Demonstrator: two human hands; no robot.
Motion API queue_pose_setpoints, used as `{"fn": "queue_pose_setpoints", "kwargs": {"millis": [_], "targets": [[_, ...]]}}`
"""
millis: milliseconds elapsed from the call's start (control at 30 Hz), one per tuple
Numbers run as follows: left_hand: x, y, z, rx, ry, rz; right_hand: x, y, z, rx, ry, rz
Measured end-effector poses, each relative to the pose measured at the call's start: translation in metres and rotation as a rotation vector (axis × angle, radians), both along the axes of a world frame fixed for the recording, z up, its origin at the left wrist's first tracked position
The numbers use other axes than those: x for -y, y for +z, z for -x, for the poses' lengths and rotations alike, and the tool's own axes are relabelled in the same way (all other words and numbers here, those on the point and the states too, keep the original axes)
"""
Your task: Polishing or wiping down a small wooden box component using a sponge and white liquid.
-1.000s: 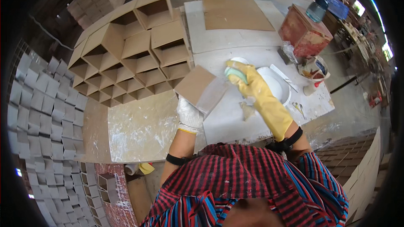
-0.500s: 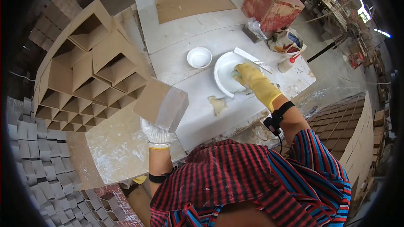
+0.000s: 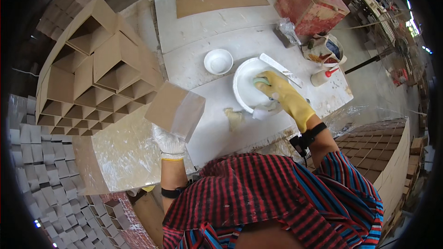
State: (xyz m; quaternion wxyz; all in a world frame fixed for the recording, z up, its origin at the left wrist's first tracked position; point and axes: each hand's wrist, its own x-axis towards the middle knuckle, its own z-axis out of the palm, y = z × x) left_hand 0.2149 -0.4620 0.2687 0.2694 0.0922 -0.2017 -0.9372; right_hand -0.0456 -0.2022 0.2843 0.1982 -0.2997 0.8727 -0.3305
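Brown boxes [image 3: 121, 56] are already stacked at upper left, with one loose box [image 3: 170, 106] held by the left hand [image 3: 168, 144] and a green sponge [image 3: 261, 81] gripped by the right hand [image 3: 279, 91].

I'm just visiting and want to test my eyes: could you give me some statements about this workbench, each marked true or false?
1. The right hand wears a yellow glove. True.
2. The left hand is bare. False: it wears a white glove.
3. The left hand holds a brown box. True.
4. The right hand is empty. False: it grips a green pad.
5. A small white bowl stands left of the large white basin. True.
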Motion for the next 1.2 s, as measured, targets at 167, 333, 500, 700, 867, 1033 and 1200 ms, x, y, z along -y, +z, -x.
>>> {"fn": "queue_pose_setpoints", "kwargs": {"millis": [167, 333, 500, 700, 867, 1033, 1200], "targets": [[-0.015, 0.021, 0.033, -0.079, -0.098, -0.183, -0.029, -0.002, 0.018, 0.588, -0.100, 0.482], [-0.039, 0.040, 0.066, 0.272, -0.013, 0.017, -0.019, 0.037, -0.003, 0.969, 0.063, 0.922], [-0.052, 0.022, 0.098, 0.264, -0.091, -0.021, 0.002, 0.061, -0.031, 0.670, -0.151, 0.742], [-0.065, 0.024, 0.094, 0.312, -0.168, 0.034, 0.047, 0.071, -0.037, -0.293, 0.493, 0.562], [-0.067, 0.032, 0.077, 0.368, -0.147, 0.098, 0.065, 0.089, -0.025, -0.391, 0.573, 0.472], [-0.053, 0.020, 0.061, 0.300, -0.245, 0.244, 0.074, 0.106, -0.063, -0.574, 0.805, 0.298], [-0.069, 0.065, 0.063, 0.453, -0.100, 0.174, 0.109, 0.093, -0.032, -0.462, 0.532, 0.465]]}}
